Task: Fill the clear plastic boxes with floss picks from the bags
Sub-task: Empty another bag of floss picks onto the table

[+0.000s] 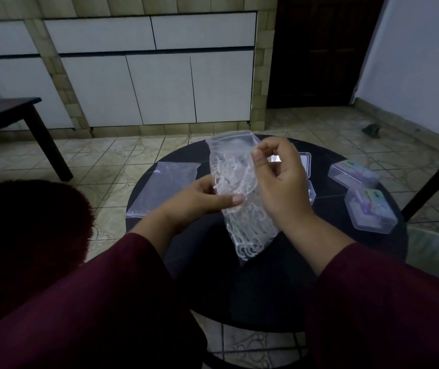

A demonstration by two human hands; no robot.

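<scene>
Clear plastic makes up the bag of floss picks point(242, 209), which is held up above the middle of the round black table point(346, 251), its zip mouth pointing toward the far edge and its bottom hanging toward the near edge. White floss picks fill most of it in a tangle. The left hand point(199, 202) grips the bag's left side about midway up, the thumb pressed flat across the front and the other fingers curled behind it. The right hand point(279, 182) is at the bag's upper right, near the mouth, its fingers curled with thumb and forefinger drawn together; whether they pinch the bag's edge or a single pick cannot be told. A second clear bag point(165, 187) lies flat at the table's left edge. Behind the right hand, toward the far edge, an open clear box point(304, 162) is partly hidden. Two clear boxes holding coloured items sit near the right edge, one point(352, 171) farther, one point(371, 210) nearer. Dark red sleeves point(386, 302) cover both forearms.
</scene>
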